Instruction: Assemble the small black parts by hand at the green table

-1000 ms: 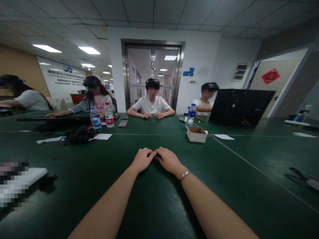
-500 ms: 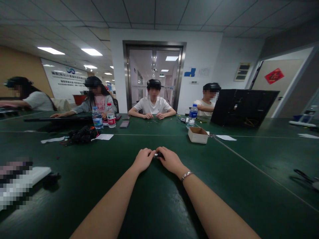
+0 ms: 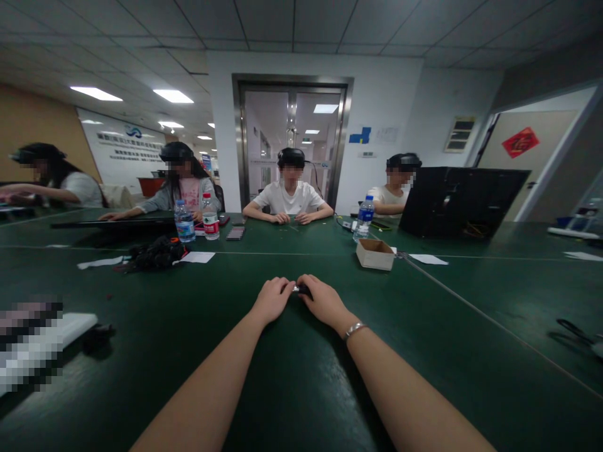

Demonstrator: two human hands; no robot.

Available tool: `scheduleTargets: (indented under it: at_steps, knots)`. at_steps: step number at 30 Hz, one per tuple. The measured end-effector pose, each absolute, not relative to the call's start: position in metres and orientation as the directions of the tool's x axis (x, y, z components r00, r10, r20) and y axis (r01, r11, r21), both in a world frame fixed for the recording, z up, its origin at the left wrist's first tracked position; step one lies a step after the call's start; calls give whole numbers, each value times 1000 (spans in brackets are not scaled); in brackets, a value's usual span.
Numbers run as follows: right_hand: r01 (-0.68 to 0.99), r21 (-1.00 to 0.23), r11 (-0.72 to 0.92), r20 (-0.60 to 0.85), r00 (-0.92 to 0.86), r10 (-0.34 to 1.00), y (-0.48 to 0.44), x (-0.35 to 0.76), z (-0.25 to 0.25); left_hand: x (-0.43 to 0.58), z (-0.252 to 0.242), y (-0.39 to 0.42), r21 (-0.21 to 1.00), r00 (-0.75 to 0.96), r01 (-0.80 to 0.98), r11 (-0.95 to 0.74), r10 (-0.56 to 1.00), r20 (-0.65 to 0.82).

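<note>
- The small dark and silver object is at the middle of the frame, a little below centre, between the two hands.
- The right hand has its fingers and thumb closed on the dark end of this object; a silver bracelet is around its wrist.
- The left hand has its fingers bent, and their tips come to the silver end. Whether they are clamped on it, I cannot tell, because the contact is too small to see.
- Both forearms enter from the lower edge of the frame, above the green table.
- Right of centre there is an open pale box, and just behind it stands a bottle with a blue cap.
- Left of centre, a bottle with a red cap stands upright, beside another blue-capped bottle. Nearer, a dark bundle lies next to a white paper.
- At the upper middle, a person in a white shirt sits facing the camera.
</note>
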State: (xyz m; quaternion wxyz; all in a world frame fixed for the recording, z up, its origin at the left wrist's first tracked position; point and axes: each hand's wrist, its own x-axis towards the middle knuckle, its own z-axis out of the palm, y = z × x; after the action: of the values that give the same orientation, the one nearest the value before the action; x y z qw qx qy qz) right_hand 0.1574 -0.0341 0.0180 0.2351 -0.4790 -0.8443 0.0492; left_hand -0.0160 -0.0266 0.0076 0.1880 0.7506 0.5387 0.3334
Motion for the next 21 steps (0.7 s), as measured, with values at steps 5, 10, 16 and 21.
scheduleTargets:
  at_steps: [5,10,16,21]
  knots:
    - [784,-346,516,353,-400,846,-33,158,18,-16,4,-24,816,161,442,-374,927,338]
    - [788,-336,516,353,-402,845,-34,158,18,-14,9,-31,833,227,400,-384,921,316]
    - [785,-340,519,352,-405,844,-32,158,15,-14,16,-37,841,213,431,-327,943,258]
    - [788,-325,523,354,-412,840,-30,158,15,-16,14,-35,832,203,452,-322,945,255]
